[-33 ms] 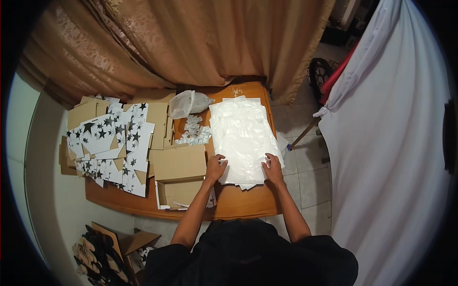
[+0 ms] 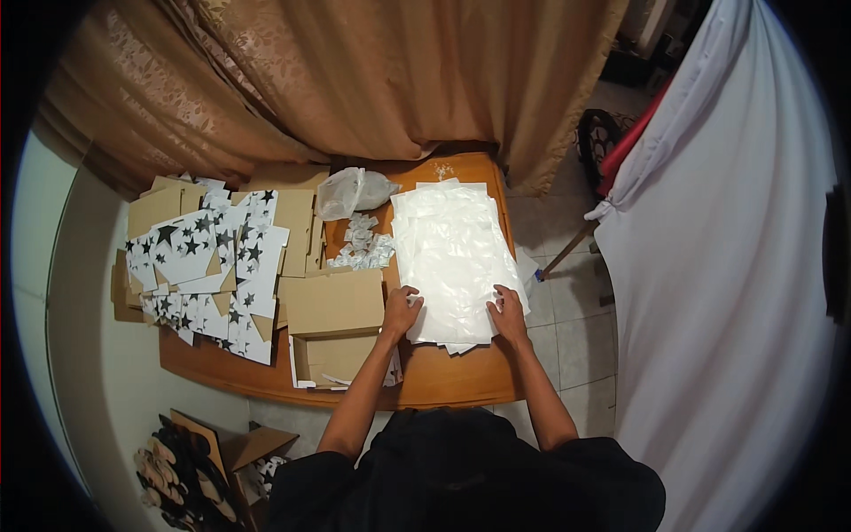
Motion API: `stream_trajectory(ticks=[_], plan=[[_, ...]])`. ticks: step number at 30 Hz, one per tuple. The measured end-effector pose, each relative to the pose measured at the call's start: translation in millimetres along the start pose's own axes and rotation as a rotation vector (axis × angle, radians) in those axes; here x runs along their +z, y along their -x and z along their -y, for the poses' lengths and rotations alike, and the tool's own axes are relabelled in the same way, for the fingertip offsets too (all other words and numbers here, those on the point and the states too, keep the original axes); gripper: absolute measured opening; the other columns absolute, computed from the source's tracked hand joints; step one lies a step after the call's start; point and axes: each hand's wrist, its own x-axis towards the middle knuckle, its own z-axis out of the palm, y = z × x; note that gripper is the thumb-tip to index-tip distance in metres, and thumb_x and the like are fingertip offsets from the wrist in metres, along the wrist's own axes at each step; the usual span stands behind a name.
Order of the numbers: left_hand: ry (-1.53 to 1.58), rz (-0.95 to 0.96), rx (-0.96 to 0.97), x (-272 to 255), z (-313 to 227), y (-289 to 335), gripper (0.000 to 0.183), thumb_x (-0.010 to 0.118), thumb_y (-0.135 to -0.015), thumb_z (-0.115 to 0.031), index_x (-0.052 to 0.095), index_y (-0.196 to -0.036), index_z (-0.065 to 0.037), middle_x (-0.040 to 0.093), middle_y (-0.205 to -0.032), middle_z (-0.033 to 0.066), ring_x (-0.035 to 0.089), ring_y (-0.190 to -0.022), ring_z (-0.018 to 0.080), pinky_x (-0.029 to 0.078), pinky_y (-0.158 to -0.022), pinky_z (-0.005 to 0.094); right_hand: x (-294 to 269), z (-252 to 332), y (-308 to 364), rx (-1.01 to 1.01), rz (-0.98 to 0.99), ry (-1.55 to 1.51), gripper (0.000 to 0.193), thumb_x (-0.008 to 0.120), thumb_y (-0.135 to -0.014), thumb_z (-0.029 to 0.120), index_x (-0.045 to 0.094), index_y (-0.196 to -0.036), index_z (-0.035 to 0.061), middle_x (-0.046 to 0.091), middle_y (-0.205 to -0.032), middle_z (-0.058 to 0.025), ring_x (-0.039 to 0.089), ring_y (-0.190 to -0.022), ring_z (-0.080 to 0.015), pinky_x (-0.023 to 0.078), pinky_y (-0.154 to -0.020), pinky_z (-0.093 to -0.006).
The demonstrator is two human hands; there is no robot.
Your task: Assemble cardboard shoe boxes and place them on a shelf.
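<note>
A stack of thin white translucent sheets or plastic bags (image 2: 452, 257) lies on the right part of the wooden table, its layers slightly out of line. My left hand (image 2: 403, 312) rests at the stack's near left edge, fingers bent, thumb apart from them. At the near right edge is my right hand (image 2: 507, 316), also with bent fingers and a spread thumb. Neither hand visibly grips a sheet. Just left of my left forearm sits an open cardboard box (image 2: 337, 306), its brown lid raised and its inside showing.
Star-printed flat cardboard pieces (image 2: 208, 266) cover the table's left side. Small silvery packets (image 2: 362, 244) lie by a clear plastic bag (image 2: 355, 193) at the back. The wooden table (image 2: 443, 381) borders a brown curtain (image 2: 355, 80); a white cloth (image 2: 709, 266) hangs at right. Sandals (image 2: 173, 470) are lower left.
</note>
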Motion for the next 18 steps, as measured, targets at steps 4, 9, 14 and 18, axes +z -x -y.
stream_trajectory(ticks=[4, 9, 14, 18], plan=[[-0.113, -0.010, -0.080, 8.3, 15.9, -18.7, 0.031, 0.074, -0.086, -0.021, 0.068, -0.107, 0.001, 0.069, -0.102, 0.0217, 0.068, -0.091, 0.0335, 0.054, -0.080, 0.0428, 10.8, -5.8, -18.7, 0.003, 0.018, -0.034, 0.047, 0.071, -0.088, 0.011, 0.056, -0.132, 0.0011, 0.058, -0.119, -0.0197, 0.063, -0.097, -0.0306, 0.053, -0.087, -0.0370], [-0.197, -0.221, -0.098, 30.4, 19.3, -37.0, 0.039, 0.080, -0.077, -0.017, 0.058, -0.105, -0.002, 0.064, -0.099, 0.0207, 0.061, -0.102, 0.0389, 0.049, -0.088, 0.0474, 26.1, -10.4, -38.7, 0.131, 0.036, 0.064, 0.049, 0.072, -0.087, 0.011, 0.054, -0.131, -0.0018, 0.054, -0.124, -0.0237, 0.056, -0.115, -0.0400, 0.047, -0.101, -0.0436], [-0.174, -0.258, -0.159, 32.8, 17.9, -41.6, 0.043, 0.081, -0.074, -0.009, 0.055, -0.107, -0.004, 0.065, -0.092, 0.0161, 0.064, -0.088, 0.0311, 0.052, -0.079, 0.0425, 35.5, -6.0, -46.9, 0.251, -0.060, 0.084, 0.062, 0.076, -0.082, 0.006, 0.047, -0.136, 0.0009, 0.055, -0.122, -0.0234, 0.057, -0.113, -0.0389, 0.048, -0.099, -0.0428], [0.149, -0.198, -0.272, 25.6, 11.6, -45.8, 0.041, 0.078, -0.074, -0.003, 0.055, -0.108, -0.005, 0.066, -0.085, 0.0111, 0.063, -0.071, 0.0215, 0.054, -0.072, 0.0356, 34.4, -8.9, -52.9, 0.331, -0.109, -0.014, 0.067, 0.080, -0.077, 0.005, 0.048, -0.136, 0.0033, 0.064, -0.107, -0.0170, 0.066, -0.088, -0.0271, 0.055, -0.082, -0.0375]])
